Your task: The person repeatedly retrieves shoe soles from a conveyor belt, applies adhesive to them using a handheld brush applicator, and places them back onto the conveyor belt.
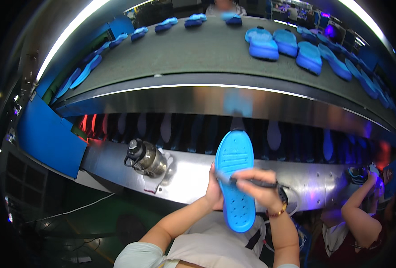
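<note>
A bright blue shoe sole point(235, 156) stands lengthwise in front of me, with ridges across its upper half and small holes in its lower part. My left hand point(214, 192) grips it by its left edge. Over the middle of the sole, my right hand point(258, 185) is closed around a slim dark-handled brush point(269, 183). Its tip is blurred by motion at the sole's surface; whether it touches I cannot tell. A dark strap and a beaded bracelet are on my right wrist.
A drink bottle point(146, 158) stands on a cloth on the metal ledge point(189, 172) at left. Beyond, a green conveyor belt point(180, 51) carries several blue soles point(263, 44). Below it hangs a row of dark soles point(274, 134). Another person's arm point(359, 201) works at right.
</note>
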`<state>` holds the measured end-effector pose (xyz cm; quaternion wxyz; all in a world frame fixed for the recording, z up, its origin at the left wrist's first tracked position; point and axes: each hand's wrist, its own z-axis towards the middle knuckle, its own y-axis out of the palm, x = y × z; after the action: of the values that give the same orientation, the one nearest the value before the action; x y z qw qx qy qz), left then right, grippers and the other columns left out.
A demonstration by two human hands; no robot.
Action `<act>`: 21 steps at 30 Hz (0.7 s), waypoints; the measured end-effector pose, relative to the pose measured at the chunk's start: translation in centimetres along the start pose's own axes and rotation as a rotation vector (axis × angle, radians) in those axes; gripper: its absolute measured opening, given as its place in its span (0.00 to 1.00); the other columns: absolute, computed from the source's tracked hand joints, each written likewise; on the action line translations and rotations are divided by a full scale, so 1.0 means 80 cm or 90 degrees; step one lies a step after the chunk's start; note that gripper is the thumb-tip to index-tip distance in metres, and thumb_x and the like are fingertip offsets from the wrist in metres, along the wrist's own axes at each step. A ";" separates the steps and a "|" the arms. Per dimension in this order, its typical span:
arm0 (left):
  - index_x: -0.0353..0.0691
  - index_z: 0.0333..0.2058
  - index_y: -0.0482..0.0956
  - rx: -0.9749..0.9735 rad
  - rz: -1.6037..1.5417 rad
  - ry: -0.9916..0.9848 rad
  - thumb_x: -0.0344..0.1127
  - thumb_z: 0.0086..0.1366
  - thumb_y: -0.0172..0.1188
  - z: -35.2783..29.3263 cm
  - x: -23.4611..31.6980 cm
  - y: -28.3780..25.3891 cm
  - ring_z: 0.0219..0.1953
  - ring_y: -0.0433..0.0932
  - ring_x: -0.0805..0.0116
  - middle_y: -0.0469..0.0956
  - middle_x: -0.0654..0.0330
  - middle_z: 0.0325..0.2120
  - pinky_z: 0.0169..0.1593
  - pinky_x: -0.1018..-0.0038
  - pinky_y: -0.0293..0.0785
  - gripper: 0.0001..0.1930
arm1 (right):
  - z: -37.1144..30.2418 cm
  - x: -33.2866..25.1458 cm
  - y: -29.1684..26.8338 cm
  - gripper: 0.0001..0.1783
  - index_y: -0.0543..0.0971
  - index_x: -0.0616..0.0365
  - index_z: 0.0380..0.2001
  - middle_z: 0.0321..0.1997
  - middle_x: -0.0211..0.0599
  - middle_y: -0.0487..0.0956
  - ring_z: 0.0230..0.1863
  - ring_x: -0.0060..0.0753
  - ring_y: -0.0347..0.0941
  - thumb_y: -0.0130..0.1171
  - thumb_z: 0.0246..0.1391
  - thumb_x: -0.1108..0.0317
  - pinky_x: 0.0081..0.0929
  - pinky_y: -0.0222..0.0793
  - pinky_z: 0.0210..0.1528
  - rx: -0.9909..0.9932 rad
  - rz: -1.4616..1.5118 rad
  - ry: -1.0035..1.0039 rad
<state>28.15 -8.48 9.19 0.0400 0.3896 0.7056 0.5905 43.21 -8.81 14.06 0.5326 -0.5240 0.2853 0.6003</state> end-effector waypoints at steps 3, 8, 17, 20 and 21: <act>0.44 0.58 0.56 -0.091 0.039 -0.066 0.77 0.49 0.22 -0.005 0.008 -0.015 0.50 0.67 0.53 0.66 0.52 0.50 0.55 0.56 0.61 0.48 | -0.007 -0.001 0.000 0.10 0.78 0.65 0.33 0.34 0.39 0.79 0.34 0.26 0.75 0.59 0.43 0.76 0.20 0.70 0.37 -0.010 0.166 -0.033; 0.42 0.57 0.55 -0.066 0.074 -0.046 0.73 0.54 0.19 -0.006 0.009 0.003 0.52 0.66 0.59 0.65 0.51 0.50 0.54 0.59 0.63 0.46 | -0.004 0.012 -0.007 0.09 0.79 0.63 0.32 0.34 0.41 0.79 0.36 0.27 0.75 0.58 0.43 0.78 0.22 0.70 0.40 0.061 0.047 -0.055; 0.42 0.56 0.57 -0.066 0.121 0.009 0.74 0.52 0.19 -0.005 0.005 0.003 0.50 0.67 0.59 0.66 0.52 0.49 0.53 0.60 0.65 0.47 | -0.013 0.005 -0.008 0.12 0.79 0.65 0.31 0.36 0.44 0.78 0.39 0.34 0.75 0.61 0.37 0.79 0.25 0.69 0.44 0.092 0.123 -0.022; 0.41 0.56 0.57 -0.016 0.114 0.051 0.74 0.53 0.18 -0.007 0.014 0.005 0.49 0.68 0.60 0.67 0.52 0.48 0.53 0.61 0.65 0.46 | -0.019 -0.005 -0.004 0.14 0.79 0.63 0.34 0.35 0.42 0.79 0.38 0.30 0.75 0.62 0.39 0.77 0.23 0.69 0.43 -0.127 0.115 -0.118; 0.41 0.56 0.57 0.011 0.141 0.058 0.74 0.53 0.18 -0.007 0.014 0.005 0.49 0.68 0.60 0.67 0.52 0.48 0.52 0.61 0.65 0.47 | -0.022 -0.003 -0.009 0.13 0.78 0.64 0.34 0.35 0.42 0.79 0.38 0.29 0.75 0.61 0.40 0.78 0.23 0.70 0.43 -0.063 0.197 -0.050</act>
<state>27.31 -8.26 10.10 -0.0610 0.4385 0.6645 0.6020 44.45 -10.24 13.95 0.4183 -0.4754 0.3118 0.7084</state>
